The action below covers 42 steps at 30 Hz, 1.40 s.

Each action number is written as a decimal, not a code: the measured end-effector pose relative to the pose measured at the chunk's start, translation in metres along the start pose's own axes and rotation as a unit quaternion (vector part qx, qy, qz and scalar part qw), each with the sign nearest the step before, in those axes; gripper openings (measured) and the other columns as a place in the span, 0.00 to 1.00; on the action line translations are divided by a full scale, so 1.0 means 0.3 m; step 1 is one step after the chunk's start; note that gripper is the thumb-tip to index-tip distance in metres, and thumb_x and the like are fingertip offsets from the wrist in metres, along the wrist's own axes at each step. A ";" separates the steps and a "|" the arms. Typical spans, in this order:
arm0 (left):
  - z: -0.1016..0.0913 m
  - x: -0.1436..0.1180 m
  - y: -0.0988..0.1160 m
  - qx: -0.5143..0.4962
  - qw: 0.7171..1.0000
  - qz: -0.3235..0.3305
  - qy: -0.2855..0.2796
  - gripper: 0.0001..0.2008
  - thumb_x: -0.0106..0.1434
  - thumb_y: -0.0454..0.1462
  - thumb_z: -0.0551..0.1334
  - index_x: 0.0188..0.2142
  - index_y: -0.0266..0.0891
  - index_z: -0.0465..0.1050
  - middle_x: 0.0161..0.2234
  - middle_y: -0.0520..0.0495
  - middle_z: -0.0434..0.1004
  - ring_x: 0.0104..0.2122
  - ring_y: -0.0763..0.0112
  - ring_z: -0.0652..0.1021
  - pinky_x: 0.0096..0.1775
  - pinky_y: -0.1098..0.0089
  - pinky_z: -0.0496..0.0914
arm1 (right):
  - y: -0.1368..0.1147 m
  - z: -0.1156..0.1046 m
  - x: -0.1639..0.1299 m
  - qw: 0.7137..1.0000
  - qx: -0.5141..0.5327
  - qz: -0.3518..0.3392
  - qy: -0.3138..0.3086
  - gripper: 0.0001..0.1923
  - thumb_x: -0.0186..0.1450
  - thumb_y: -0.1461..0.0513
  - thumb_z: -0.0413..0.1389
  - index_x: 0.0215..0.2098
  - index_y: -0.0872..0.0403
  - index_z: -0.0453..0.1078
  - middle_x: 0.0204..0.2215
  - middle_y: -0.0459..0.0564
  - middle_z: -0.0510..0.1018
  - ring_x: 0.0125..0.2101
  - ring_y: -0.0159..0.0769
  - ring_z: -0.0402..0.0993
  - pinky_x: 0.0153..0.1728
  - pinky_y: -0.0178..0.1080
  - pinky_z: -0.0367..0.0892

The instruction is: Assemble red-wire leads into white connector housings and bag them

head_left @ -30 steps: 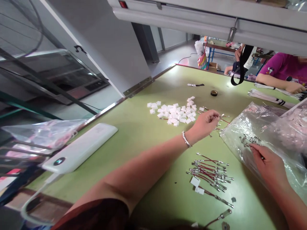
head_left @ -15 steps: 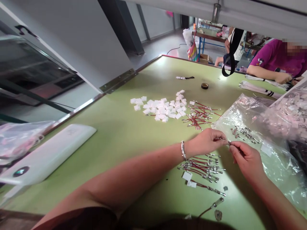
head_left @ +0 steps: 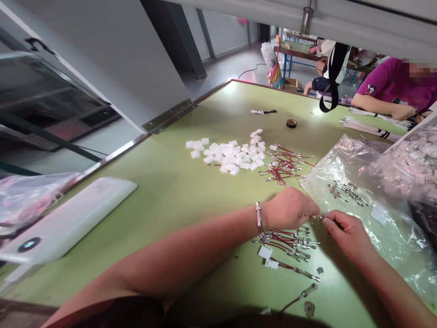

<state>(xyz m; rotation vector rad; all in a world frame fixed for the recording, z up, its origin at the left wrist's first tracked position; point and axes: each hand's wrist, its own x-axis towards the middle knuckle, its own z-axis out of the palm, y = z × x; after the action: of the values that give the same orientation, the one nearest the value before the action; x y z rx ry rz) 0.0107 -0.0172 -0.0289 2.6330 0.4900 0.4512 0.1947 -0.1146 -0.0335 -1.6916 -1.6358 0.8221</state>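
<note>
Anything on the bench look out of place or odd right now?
Slightly: one single wire lead lies alone on the near side, apart from the red leads grouped beyond it, with a brownish-grey scrap beside it. They look like a stray part and debris. I see no obvious spill or damage.

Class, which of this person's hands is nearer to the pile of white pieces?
Left. The left hand is toward the camera and right of the white pile; the right hand is farther right, by the clear bag.
</note>
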 end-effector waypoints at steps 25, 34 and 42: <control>-0.189 -0.004 -0.019 -0.062 0.974 -0.032 -0.217 0.16 0.65 0.37 0.53 0.24 0.36 0.73 0.23 0.48 0.73 0.23 0.72 0.67 0.32 0.69 0.61 | 0.158 -0.106 0.138 0.868 -0.480 0.011 0.128 0.17 0.69 0.59 0.43 0.36 0.53 0.74 0.39 0.54 0.75 0.42 0.43 0.70 0.34 0.39 0.63; -0.043 0.046 -0.001 -0.145 0.976 -0.127 -0.102 0.14 0.69 0.39 0.49 0.38 0.35 0.70 0.35 0.46 0.74 0.33 0.72 0.71 0.37 0.71 0.65 | 0.051 -0.043 0.046 0.977 -0.147 -0.073 0.140 0.13 0.66 0.53 0.49 0.37 0.52 0.71 0.26 0.45 0.77 0.24 0.32 0.71 0.28 0.35 0.65; -0.013 0.035 0.000 -0.175 0.976 -0.092 -0.092 0.13 0.68 0.35 0.47 0.32 0.37 0.68 0.31 0.48 0.73 0.31 0.74 0.71 0.35 0.72 0.64 | 0.040 0.014 0.032 0.978 -0.120 -0.117 0.123 0.11 0.66 0.55 0.51 0.35 0.52 0.72 0.26 0.44 0.77 0.24 0.30 0.70 0.27 0.32 0.65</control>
<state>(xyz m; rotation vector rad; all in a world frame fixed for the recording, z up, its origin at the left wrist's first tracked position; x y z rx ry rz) 0.0185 -0.0116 -0.0231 2.2395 0.5353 0.2097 0.1988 -0.1052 -0.0459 -1.6408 -1.7688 0.2977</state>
